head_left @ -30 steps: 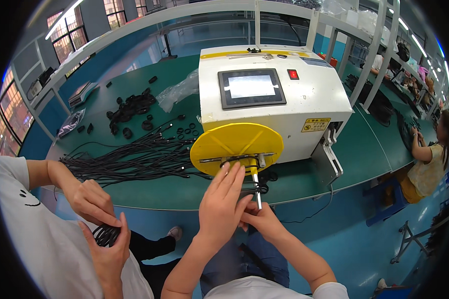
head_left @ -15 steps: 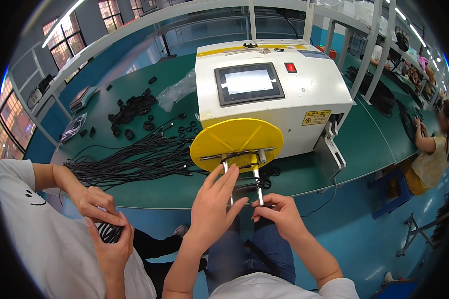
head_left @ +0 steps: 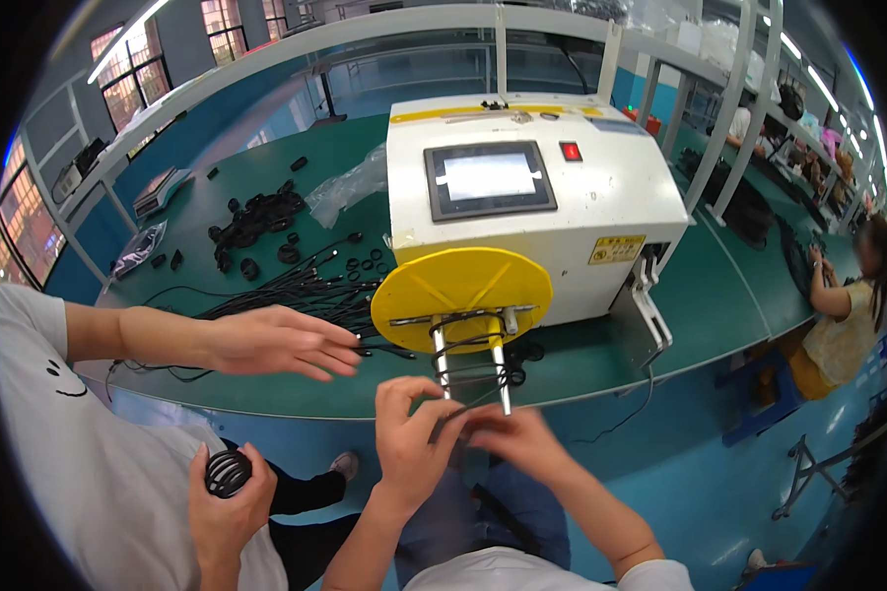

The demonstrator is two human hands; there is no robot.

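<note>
A yellow disc (head_left: pixel 434 286) with two metal rods (head_left: pixel 442 362) faces me on the front of a white winding machine (head_left: pixel 562 222). Black cable (head_left: pixel 463 345) is looped around the rods. My left hand (head_left: pixel 409 433) is closed just in front of the rod tips, pinching a strand of that cable between thumb and fingers. Beside it, my right hand (head_left: pixel 522 440) reaches in below the right rod's tip, its fingertips meeting those of my left hand. Motion blurs the right fingers, and whether they grip the cable cannot be made out.
At left, a co-worker holds a coiled black cable (head_left: pixel 229 473) in one hand and reaches the other hand (head_left: pixel 286 342) over a bundle of black cables (head_left: pixel 256 300). Black rings (head_left: pixel 370 264) and a plastic bag (head_left: pixel 350 187) lie on the green table (head_left: pixel 365 404). Another person sits at right.
My left hand has moved down off the rods and closed; my right hand has moved left to meet it. The co-worker's one hand has left the coil and stretched toward the cable bundle.
</note>
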